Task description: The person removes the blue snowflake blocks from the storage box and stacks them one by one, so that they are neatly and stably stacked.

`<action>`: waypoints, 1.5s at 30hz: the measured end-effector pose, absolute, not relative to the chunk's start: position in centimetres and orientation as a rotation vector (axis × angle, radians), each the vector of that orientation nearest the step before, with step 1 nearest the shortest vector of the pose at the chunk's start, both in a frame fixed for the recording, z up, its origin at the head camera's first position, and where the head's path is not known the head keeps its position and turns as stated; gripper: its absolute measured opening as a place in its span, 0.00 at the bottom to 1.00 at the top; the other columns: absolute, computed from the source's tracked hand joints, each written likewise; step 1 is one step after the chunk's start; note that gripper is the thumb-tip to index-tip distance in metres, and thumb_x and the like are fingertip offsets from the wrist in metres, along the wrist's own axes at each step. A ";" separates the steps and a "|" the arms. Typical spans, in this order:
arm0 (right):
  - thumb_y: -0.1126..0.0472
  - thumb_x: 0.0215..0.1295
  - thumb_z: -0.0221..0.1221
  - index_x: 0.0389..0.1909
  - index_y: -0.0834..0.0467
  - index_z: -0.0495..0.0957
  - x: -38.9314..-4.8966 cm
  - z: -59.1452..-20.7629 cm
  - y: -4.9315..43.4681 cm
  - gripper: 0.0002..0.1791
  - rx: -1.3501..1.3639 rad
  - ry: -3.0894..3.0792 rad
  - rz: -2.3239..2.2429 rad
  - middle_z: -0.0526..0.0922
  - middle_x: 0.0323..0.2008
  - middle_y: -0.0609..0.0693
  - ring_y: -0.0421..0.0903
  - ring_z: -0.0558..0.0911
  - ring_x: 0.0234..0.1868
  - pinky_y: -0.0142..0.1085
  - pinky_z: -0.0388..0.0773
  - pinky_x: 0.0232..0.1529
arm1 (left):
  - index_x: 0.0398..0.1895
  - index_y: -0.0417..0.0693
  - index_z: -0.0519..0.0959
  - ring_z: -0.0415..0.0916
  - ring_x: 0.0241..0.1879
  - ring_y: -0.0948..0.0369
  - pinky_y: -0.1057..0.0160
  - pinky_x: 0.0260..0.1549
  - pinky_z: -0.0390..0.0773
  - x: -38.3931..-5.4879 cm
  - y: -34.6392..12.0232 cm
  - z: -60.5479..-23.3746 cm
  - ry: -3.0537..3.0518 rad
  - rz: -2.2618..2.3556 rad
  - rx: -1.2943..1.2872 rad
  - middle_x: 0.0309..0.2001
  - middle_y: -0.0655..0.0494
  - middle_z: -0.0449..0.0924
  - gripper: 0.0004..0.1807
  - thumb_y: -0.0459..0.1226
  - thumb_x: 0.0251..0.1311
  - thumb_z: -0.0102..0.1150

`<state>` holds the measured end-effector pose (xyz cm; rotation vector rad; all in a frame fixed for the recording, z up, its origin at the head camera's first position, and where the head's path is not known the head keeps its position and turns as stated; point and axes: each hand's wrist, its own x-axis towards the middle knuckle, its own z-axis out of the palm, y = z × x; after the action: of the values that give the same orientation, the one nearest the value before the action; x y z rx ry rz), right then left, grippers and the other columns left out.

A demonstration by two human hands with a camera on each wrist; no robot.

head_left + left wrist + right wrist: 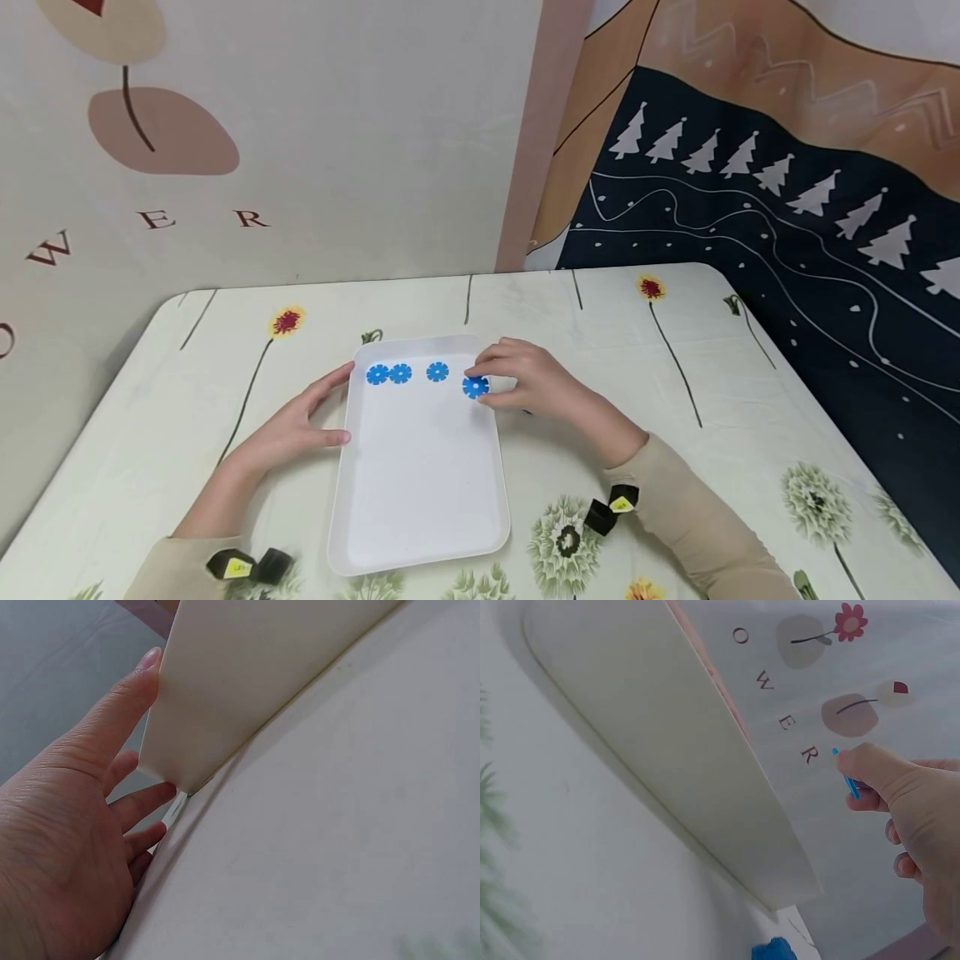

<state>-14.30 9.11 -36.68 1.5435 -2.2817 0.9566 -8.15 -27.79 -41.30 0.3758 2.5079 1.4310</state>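
Observation:
A white rectangular tray (420, 492) lies on the table, with several blue snowflake discs at its far end. Two discs (378, 374) sit side by side near the far left corner, and another disc (437, 372) lies a little to their right. Over the far right corner, my right hand (528, 379) pinches one more blue snowflake disc (476, 387) between thumb and fingers; the right wrist view shows this disc (846, 774) edge-on, above the rim. My left hand (300, 425) rests against the tray's left side, fingers extended and thumb apart, touching the wall (169, 742).
A flower-printed cloth (600, 333) covers the table, which meets a wall (375, 167) at the back. In the right wrist view, a blue item (774, 949) lies beyond the tray's end, partly cut off. A dark patterned hanging (750, 217) stands at the right.

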 end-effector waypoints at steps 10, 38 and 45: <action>0.61 0.53 0.70 0.45 0.59 0.85 -14.0 -37.1 11.9 0.17 1.492 -2.360 0.961 0.82 0.41 0.47 0.41 0.76 0.42 0.32 0.75 0.43 | 0.75 0.53 0.52 0.39 0.71 0.40 0.28 0.59 0.44 -8.1 -27.8 -41.3 2.507 1.427 0.376 0.73 0.42 0.51 0.53 0.39 0.47 0.74; 0.63 0.52 0.70 0.43 0.60 0.85 -14.2 -40.1 16.6 0.16 1.454 -2.473 0.918 0.82 0.41 0.47 0.43 0.76 0.43 0.38 0.75 0.44 | 0.75 0.55 0.53 0.39 0.71 0.40 0.27 0.58 0.43 -8.1 -27.8 -41.2 2.516 1.411 0.361 0.73 0.43 0.51 0.53 0.40 0.47 0.74; 0.63 0.51 0.71 0.42 0.59 0.85 -14.4 -40.8 16.8 0.16 1.448 -2.450 0.959 0.83 0.41 0.46 0.42 0.75 0.42 0.36 0.75 0.42 | 0.75 0.55 0.53 0.39 0.72 0.41 0.27 0.58 0.43 -8.2 -27.8 -41.3 2.509 1.416 0.345 0.73 0.45 0.51 0.53 0.41 0.47 0.74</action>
<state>-14.43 16.78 -40.77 1.4482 -2.4501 0.9594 -8.19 -27.78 -41.25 0.3447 2.5093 1.4163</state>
